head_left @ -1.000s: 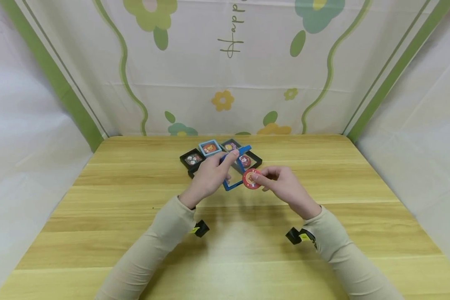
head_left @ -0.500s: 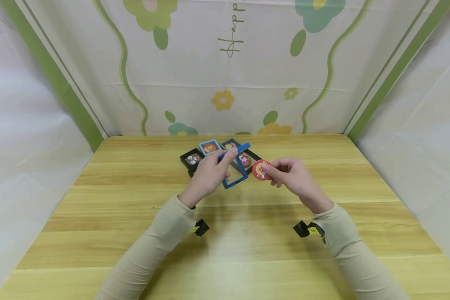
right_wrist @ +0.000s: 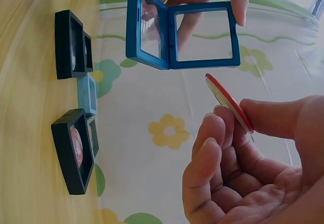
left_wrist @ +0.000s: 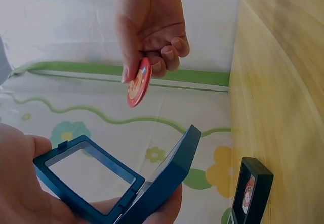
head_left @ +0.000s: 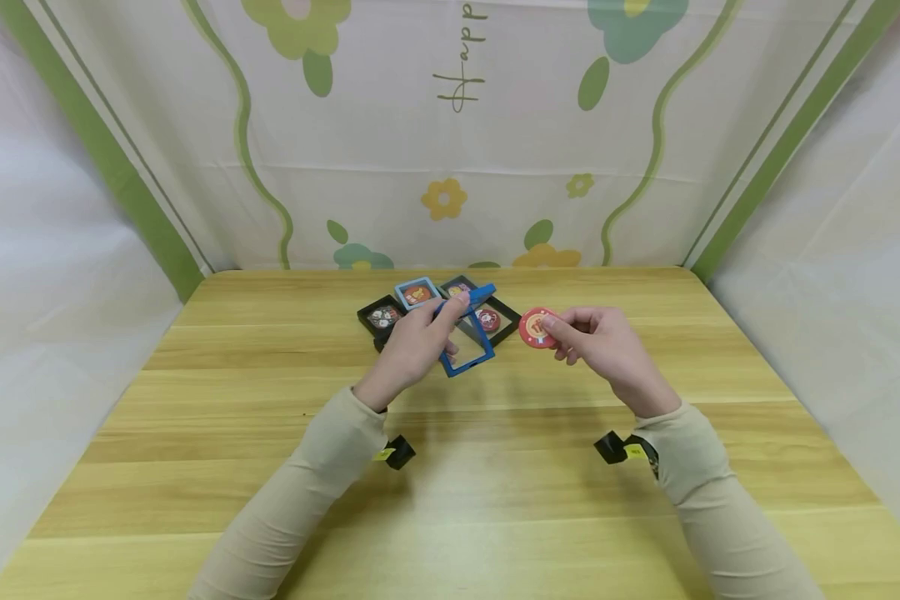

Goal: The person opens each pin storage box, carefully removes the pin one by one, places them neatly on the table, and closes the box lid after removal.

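Observation:
My left hand [head_left: 412, 346] holds a small blue display frame [left_wrist: 169, 176] above the table. Its two hinged halves stand spread apart, each with a clear film window, as both wrist views show. Between thumb and fingers, my right hand [head_left: 617, 354] pinches a round red badge [head_left: 532, 328] with a printed face. The badge is to the right of the blue frame, apart from it. In the right wrist view, the badge [right_wrist: 230, 104] appears nearly edge-on, its pale back towards the fingers. Nothing is visible inside the blue frame's windows.
Behind the left hand, several framed badges lie on the wooden table [head_left: 450, 517]: a black frame [head_left: 367, 320] at left, a light blue frame [head_left: 417, 281], and a black frame [head_left: 512, 327] at right. A flowered cloth [head_left: 360, 150] hangs behind the table.
My right hand has drawn the red badge away from the blue frame, to the right and slightly farther back. The left hand and the blue frame have barely moved.

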{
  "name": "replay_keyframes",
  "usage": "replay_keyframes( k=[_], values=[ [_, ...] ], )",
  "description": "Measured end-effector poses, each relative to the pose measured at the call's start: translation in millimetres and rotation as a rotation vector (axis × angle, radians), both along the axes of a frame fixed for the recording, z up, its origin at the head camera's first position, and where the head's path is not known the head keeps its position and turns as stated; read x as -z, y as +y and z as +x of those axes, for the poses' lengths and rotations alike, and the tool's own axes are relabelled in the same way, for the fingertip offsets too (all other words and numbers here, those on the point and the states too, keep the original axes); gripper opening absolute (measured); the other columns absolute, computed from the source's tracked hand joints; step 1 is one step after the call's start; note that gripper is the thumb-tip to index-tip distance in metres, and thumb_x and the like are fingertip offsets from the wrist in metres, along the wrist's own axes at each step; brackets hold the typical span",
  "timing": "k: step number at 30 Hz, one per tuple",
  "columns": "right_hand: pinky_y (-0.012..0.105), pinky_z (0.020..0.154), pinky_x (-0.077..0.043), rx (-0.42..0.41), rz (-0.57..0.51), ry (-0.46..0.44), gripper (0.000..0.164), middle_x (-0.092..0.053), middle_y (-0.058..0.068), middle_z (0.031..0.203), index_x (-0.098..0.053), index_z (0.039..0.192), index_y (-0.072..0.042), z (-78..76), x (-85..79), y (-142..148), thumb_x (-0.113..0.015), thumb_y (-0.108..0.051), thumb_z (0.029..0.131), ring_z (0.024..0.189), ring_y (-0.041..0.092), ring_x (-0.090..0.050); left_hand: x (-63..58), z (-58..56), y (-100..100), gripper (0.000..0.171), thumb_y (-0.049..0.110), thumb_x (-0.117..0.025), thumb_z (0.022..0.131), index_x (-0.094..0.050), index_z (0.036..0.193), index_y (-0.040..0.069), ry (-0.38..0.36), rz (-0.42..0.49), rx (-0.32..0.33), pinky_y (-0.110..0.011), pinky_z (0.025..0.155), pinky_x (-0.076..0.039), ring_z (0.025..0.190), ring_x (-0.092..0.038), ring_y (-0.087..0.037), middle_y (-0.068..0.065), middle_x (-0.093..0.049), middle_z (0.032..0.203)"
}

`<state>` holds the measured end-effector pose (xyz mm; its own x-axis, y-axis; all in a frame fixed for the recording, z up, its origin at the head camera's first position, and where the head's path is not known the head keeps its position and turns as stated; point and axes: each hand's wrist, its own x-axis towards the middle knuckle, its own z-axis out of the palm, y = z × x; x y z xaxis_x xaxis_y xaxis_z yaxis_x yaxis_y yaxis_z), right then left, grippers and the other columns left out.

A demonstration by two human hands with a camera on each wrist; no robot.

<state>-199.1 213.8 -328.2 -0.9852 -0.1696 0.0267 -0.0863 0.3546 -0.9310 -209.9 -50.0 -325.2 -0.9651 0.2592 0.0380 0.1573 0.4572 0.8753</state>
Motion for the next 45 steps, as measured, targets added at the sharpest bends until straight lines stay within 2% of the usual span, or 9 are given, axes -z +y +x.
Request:
replay_keyframes(
  k=[8, 12, 16, 22, 24, 29, 34, 41, 45],
  values=[
    [0.029, 0.061, -0.052, 0.016, 0.035, 0.021, 0.036, -0.066, 0.012, 0.08, -0.068, 0.097, 0.003, -6.3, 4.6, 8.5, -0.067, -0.033, 0.096, 0.067, 0.022, -0.06, 0.1, -1.5, -0.9, 0.077, 0.077, -0.034, 0.091, -0.058, 0.129, 0.014, -0.021, 0.013, 0.009, -0.045, 0.077, -0.05, 0.08, -0.067, -0.024, -0.006, -0.067, 0.085],
    [0.031, 0.06, -0.052, 0.03, 0.141, 0.058, 0.034, -0.067, 0.01, 0.079, -0.071, 0.094, 0.001, -10.4, 8.5, 16.0, -0.067, -0.033, 0.096, 0.069, 0.026, -0.061, 0.3, -1.3, -0.5, 0.078, 0.079, -0.032, 0.09, -0.058, 0.128, 0.015, -0.028, -0.01, 0.001, -0.045, 0.077, -0.048, 0.079, -0.066, -0.021, -0.005, -0.067, 0.084],
    [0.035, 0.059, -0.052, 0.003, 0.272, 0.072, 0.031, -0.069, 0.007, 0.078, -0.074, 0.09, -0.003, -16.3, 16.0, 24.3, -0.066, -0.032, 0.096, 0.072, 0.033, -0.061, 0.5, -0.7, -0.8, 0.081, 0.08, -0.031, 0.089, -0.056, 0.131, 0.016, -0.038, -0.025, -0.011, -0.045, 0.077, -0.048, 0.079, -0.066, -0.021, -0.004, -0.067, 0.084],
    [0.032, 0.054, -0.05, -0.043, 0.368, 0.054, 0.028, -0.068, 0.005, 0.073, -0.076, 0.091, -0.002, -27.9, 28.3, 44.6, -0.067, -0.028, 0.096, 0.064, 0.028, -0.061, 1.7, -0.9, -0.9, 0.081, 0.08, -0.032, 0.089, -0.056, 0.132, 0.016, -0.043, -0.016, -0.006, -0.045, 0.076, -0.047, 0.079, -0.066, -0.021, -0.004, -0.068, 0.084],
    [0.033, 0.055, -0.052, -0.048, 0.384, 0.028, 0.026, -0.068, 0.008, 0.071, -0.077, 0.092, -0.001, -30.8, 29.6, 51.1, -0.067, -0.024, 0.096, 0.063, 0.029, -0.062, 1.6, -0.7, -0.7, 0.081, 0.08, -0.032, 0.089, -0.055, 0.133, 0.016, -0.042, -0.017, -0.003, -0.045, 0.076, -0.048, 0.078, -0.066, -0.019, -0.004, -0.068, 0.084],
    [0.042, 0.064, -0.057, -0.074, 0.348, -0.086, 0.023, -0.07, 0.018, 0.078, -0.071, 0.103, 0.011, -37.3, 32.1, 62.8, -0.064, -0.011, 0.097, 0.07, 0.036, -0.068, 1.4, -0.4, 0.1, 0.083, 0.081, -0.03, 0.089, -0.055, 0.133, 0.015, -0.039, -0.03, -0.004, -0.044, 0.075, -0.048, 0.076, -0.065, -0.017, -0.004, -0.068, 0.083],
    [0.047, 0.071, -0.056, -0.083, 0.307, -0.159, 0.028, -0.069, 0.02, 0.086, -0.061, 0.115, 0.02, -43.9, 37.4, 68.7, -0.06, -0.002, 0.098, 0.075, 0.036, -0.07, 0.6, -0.2, 0.4, 0.082, 0.081, -0.03, 0.088, -0.057, 0.127, 0.014, -0.048, -0.031, 0.003, -0.044, 0.07, -0.047, 0.08, -0.066, -0.022, -0.004, -0.068, 0.083],
    [0.044, 0.069, -0.057, -0.058, 0.314, -0.173, 0.025, -0.068, 0.017, 0.085, -0.059, 0.111, 0.019, -48.5, 46.0, 73.4, -0.063, 0.0, 0.095, 0.071, 0.029, -0.069, 0.5, 0.7, 0.3, 0.083, 0.082, -0.03, 0.088, -0.057, 0.128, 0.014, -0.062, -0.03, 0.005, -0.044, 0.07, -0.046, 0.085, -0.067, -0.027, -0.004, -0.068, 0.081],
    [0.042, 0.069, -0.057, -0.051, 0.312, -0.185, 0.023, -0.068, 0.017, 0.085, -0.06, 0.108, 0.017, -49.0, 49.7, 73.1, -0.064, 0.0, 0.094, 0.071, 0.028, -0.069, 1.3, 0.7, 0.2, 0.08, 0.08, -0.031, 0.089, -0.059, 0.119, 0.011, -0.061, -0.023, 0.016, -0.043, 0.069, -0.046, 0.082, -0.067, -0.025, -0.005, -0.068, 0.081]
  ],
)
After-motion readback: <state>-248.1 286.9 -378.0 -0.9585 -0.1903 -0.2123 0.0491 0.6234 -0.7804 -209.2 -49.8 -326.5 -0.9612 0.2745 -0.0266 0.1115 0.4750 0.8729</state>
